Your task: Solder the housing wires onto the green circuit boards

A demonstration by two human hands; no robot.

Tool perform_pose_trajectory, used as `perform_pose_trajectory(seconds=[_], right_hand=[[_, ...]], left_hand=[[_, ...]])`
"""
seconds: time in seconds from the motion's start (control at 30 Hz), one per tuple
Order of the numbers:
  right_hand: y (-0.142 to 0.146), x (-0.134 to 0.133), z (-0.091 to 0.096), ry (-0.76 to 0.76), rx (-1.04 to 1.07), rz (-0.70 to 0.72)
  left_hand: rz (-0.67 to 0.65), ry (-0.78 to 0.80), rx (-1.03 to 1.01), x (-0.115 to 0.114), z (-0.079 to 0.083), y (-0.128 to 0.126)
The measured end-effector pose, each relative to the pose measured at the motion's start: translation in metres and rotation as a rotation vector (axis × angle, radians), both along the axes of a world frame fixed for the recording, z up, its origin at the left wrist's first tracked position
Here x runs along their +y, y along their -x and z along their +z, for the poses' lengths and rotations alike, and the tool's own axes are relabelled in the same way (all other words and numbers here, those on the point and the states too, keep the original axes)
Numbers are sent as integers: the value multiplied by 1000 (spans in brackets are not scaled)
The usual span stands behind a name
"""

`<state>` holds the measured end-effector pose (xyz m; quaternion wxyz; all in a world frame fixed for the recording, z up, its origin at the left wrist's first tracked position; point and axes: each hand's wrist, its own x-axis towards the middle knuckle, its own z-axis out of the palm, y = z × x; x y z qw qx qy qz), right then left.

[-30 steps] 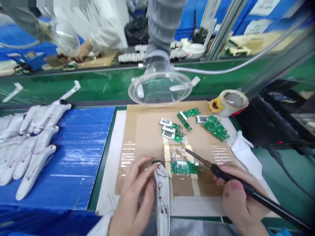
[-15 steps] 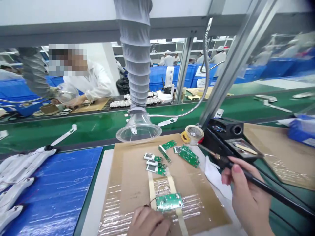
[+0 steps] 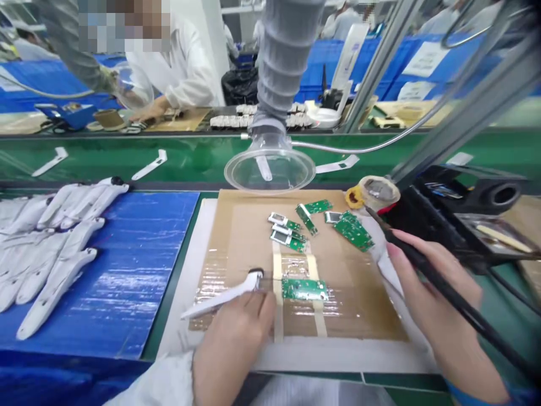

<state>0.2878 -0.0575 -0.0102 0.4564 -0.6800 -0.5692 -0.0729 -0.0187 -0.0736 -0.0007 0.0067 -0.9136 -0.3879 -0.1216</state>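
My right hand (image 3: 435, 282) grips a soldering iron (image 3: 412, 251) like a pen, its tip close to a small yellow ring-shaped item (image 3: 354, 197) and a tape roll (image 3: 379, 193). My left hand (image 3: 240, 327) is closed, fingers curled down at the head end of a slim white plastic casing (image 3: 222, 298) with a black tip. The fingertips are partly hidden. A thin dark wire runs from there towards a green circuit board (image 3: 304, 289), which lies across two masking-tape strips (image 3: 278, 316) on a cardboard sheet (image 3: 236, 225).
Several circuit boards (image 3: 353, 230) lie further back on the cardboard. A clear fume-extraction hood (image 3: 269, 172) hangs above its far edge. White casings (image 3: 63, 287) rest on a blue sheet (image 3: 127, 282) at left. A black iron stand (image 3: 460, 208) stands right. Across the green conveyor (image 3: 190, 155) a co-worker (image 3: 181, 62) sits.
My view has tilted down. The white casing now shows beside my left hand, which has shifted slightly left of the board. The soldering iron's tip has come nearer the yellow item.
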Motion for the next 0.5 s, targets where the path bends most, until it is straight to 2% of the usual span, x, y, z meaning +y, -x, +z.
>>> perform_pose_trajectory(seconds=[0.13,0.2,0.3,0.37,0.43,0.5], right_hand=[[11,-9,-4,-29,175,31],[17,-10,-4,-61,270,40],[29,-6,-3,-109,367,83],[37,-2,-4,-199,404,100],[44,2,-6,-314,423,108],[50,2,-8,-347,439,195]], left_hand=[[-47,1,-402,21,-23,1],[-83,22,-491,27,-32,3],[-148,21,-460,32,-36,6],[-152,7,-390,34,-33,6],[-97,-9,-367,36,-28,5],[-22,6,-388,37,-23,4]])
